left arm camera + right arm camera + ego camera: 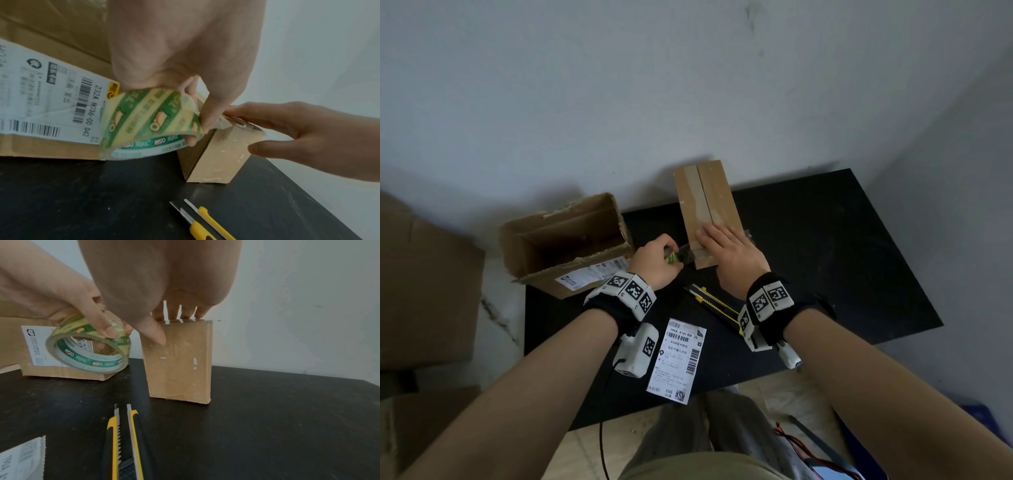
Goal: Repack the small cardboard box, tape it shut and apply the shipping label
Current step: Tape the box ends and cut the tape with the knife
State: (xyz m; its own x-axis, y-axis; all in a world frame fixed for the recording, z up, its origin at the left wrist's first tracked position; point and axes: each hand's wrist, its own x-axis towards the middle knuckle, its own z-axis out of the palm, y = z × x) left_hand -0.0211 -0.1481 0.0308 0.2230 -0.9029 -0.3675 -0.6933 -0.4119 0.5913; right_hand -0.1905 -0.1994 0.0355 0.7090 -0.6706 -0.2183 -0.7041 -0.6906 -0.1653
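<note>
One closed brown small cardboard box [705,209], seam taped.

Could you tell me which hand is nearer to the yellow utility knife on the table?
Right. The right hand lies flat on the small box just beyond the knife; the left hand holds the tape roll farther left.

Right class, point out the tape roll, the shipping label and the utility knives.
tape roll [88,352]: right wrist view, its side rim.
shipping label [677,359]: head view, its printed middle.
utility knives [717,305]: head view, yellow handle.
</note>
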